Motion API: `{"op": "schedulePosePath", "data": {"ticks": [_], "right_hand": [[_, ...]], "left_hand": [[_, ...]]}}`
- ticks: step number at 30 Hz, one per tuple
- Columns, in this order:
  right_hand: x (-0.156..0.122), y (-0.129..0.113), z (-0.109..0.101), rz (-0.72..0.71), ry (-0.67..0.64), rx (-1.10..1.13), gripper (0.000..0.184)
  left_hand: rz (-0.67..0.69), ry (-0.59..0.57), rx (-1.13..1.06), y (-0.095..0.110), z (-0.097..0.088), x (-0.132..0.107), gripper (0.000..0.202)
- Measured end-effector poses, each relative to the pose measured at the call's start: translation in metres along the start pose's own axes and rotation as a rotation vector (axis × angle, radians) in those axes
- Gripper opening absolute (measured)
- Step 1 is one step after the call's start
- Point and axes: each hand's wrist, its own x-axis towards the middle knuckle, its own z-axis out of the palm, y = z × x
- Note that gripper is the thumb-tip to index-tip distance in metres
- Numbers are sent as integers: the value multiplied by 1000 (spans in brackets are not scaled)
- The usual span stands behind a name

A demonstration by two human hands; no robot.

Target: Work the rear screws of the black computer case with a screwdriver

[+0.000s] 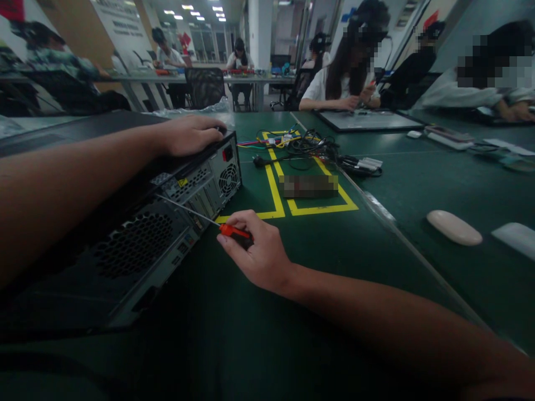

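Observation:
A black desktop computer case [125, 245] lies on its side on the green table [292, 312], its rear panel with fan grille and slots facing me. My left hand [190, 133] rests flat on the case's top far corner, fingers curled over the edge. My right hand [254, 250] is closed on a screwdriver [217, 223] with an orange and black handle. Its thin metal shaft points left and up, with the tip against the rear panel near the expansion slots.
Yellow tape marks [317, 209] frame a patch of table beyond the case. A tangle of cables [309, 146] lies behind them. A pale oval object [454, 227] and a white item [516, 238] sit at right. Several other people work at the tables beyond.

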Motion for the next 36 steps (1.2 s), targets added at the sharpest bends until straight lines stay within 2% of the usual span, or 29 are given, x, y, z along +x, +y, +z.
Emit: {"op": "schedulePosePath", "data": {"ticks": [10,20,32,36], "right_hand": [[0,0,1,14,8,-5,15],[-1,0,0,10,26,1,16],[2,-5,-4,-16,36,-21,20],[2,-5,-2,33,35,8,23]], "left_hand": [[-14,11,1,7,-1,-3,83],[8,7,8,2,1,-1,90],[13,-3,3,2,0,-1,87],[16,3,0,1,0,-1,86]]}}
